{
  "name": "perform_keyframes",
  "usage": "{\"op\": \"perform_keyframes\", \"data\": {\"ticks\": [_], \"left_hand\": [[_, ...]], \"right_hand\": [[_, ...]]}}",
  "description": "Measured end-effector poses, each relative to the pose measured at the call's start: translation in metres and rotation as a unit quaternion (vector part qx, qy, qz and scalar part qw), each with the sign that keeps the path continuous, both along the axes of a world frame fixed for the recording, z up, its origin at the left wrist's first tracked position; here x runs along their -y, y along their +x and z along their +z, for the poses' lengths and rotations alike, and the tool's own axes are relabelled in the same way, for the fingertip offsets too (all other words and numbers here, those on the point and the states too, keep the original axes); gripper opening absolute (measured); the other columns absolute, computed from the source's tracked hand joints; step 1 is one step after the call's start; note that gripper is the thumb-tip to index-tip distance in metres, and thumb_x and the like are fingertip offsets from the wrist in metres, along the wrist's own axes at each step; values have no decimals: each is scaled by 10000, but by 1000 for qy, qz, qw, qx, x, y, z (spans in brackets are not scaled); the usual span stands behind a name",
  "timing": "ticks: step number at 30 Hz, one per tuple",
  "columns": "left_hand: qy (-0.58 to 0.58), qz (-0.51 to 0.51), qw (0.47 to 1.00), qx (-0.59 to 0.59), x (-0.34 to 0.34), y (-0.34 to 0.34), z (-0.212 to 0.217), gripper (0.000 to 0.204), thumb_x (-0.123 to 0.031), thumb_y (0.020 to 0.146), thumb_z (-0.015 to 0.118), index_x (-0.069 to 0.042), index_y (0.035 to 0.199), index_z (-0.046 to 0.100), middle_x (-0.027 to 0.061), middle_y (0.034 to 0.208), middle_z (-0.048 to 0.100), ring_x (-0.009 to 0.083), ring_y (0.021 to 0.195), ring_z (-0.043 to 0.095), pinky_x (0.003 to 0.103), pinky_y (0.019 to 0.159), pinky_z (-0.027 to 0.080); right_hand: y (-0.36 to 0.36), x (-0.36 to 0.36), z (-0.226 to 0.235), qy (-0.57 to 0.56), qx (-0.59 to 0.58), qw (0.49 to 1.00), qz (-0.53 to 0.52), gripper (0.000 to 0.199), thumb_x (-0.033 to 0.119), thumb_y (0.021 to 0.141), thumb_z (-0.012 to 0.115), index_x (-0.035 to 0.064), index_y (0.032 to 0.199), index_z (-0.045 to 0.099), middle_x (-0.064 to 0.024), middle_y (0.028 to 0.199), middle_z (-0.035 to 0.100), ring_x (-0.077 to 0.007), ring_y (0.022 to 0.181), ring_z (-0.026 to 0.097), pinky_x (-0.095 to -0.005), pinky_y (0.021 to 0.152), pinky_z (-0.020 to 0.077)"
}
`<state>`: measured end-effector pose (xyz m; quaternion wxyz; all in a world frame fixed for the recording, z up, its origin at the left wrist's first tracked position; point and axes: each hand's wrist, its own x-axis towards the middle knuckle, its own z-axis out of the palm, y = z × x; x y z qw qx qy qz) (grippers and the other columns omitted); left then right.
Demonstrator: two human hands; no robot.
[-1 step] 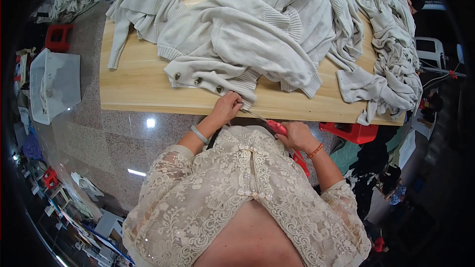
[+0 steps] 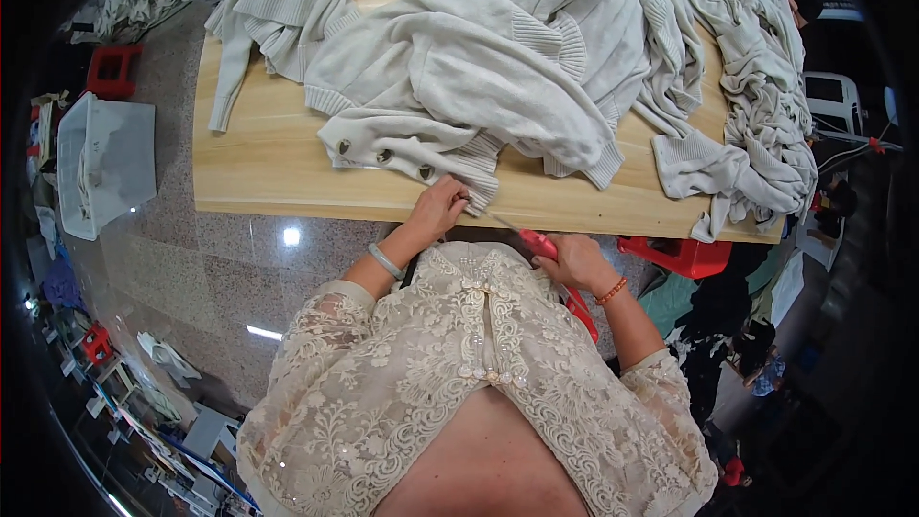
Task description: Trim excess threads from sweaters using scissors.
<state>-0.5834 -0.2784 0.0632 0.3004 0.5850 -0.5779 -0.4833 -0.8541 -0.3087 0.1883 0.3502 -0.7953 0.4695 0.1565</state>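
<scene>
Lying at the near edge of the wooden table point(image 2: 278, 182), a cream knitted cardigan point(image 2: 431, 148) shows its ribbed button band with three dark buttons point(image 2: 383, 156) in a row. The left hand point(image 2: 438, 209) pinches the band's hem at the corner closest to the body, fingers curled shut on the knit, which seems meant to keep the fabric taut and steady there. The right hand point(image 2: 572, 260) is closed around the red handles of a pair of scissors point(image 2: 531, 239), held below the table edge; the thin blades angle up toward the pinched corner, with the tip just beside the left fingers. Whether the blades are parted is too small to tell. A pale bangle sits on the left wrist and an orange beaded bracelet on the right.

Beyond the cardigan, more pale knitwear point(image 2: 593, 48) is heaped across the middle and right of the table, one piece trailing over the far right edge, probably kept within reach. The tabletop is light wood with a bare strip along the near left side. Below it, the floor is polished speckled stone catching a ceiling light. A white plastic crate point(image 2: 105, 168) stands to the left, a red stool point(image 2: 113, 69) farther off, and a red stool point(image 2: 684, 254) under the table's right end.
</scene>
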Motion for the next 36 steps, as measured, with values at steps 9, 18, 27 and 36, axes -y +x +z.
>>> {"op": "perform_keyframes", "data": {"ticks": [9,18,27,36], "left_hand": [[-121,38,991,-34,-8,2,-13,148,39,820,600,14,964,623,151,867,580,306,789,595,342,692,479],[-34,143,989,-20,20,56,20,247,-98,807,662,-29,1044,645,122,875,629,261,741,630,346,686,506],[-163,350,862,328,161,233,8,665,-268,722,761,-69,1290,476,168,1151,561,392,1143,450,492,997,345],[-128,-129,959,-218,134,185,127,289,-30,694,656,-40,978,602,93,953,587,240,926,569,333,821,459]], "right_hand": [[16,10,4,44,-43,998,30,353,372,794,660,66,968,651,-200,826,664,-373,798,640,-465,719,506],[41,27,-2,-19,46,992,-118,228,223,843,642,67,1008,645,-220,820,650,-398,797,629,-456,703,496],[99,80,19,-177,66,965,-181,283,328,848,678,47,873,662,-214,691,611,-397,668,609,-459,582,470],[146,149,71,-151,144,920,-332,200,160,887,624,-36,884,664,-75,669,664,-119,618,605,-285,606,474]]}}
